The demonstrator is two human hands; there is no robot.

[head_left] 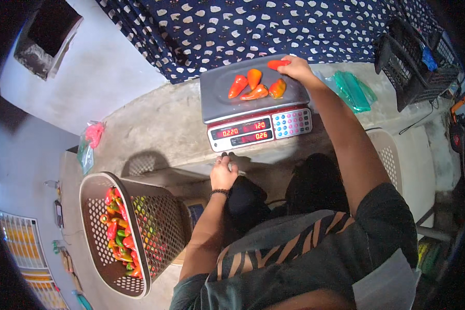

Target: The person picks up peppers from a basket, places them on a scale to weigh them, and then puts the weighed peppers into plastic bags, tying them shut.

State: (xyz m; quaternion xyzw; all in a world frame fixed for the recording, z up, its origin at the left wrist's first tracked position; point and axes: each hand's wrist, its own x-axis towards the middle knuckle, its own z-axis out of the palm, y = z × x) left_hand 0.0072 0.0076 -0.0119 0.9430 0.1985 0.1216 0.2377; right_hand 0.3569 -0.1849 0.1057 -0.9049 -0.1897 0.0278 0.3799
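A red pepper point(278, 64) is in my right hand point(296, 68), pinched over the far right part of the scale's dark platform. Several other red and orange peppers point(255, 92) lie grouped on that platform, to the left of and nearer than the hand. The digital scale point(217, 110) has lit red displays and a keypad on its front. My left hand point(224, 173) is at the counter's front edge, just before the scale, its fingers curled in and nothing seen in them. A dark beaded bracelet circles that wrist.
At the lower left, a tall perforated basket point(163, 219) contains many red, orange and green peppers point(120, 232). Green plastic bags point(354, 92) lie right of the scale on the concrete counter point(155, 121). Black crates point(411, 72) stand farther right, and a patterned curtain point(274, 28) hangs behind.
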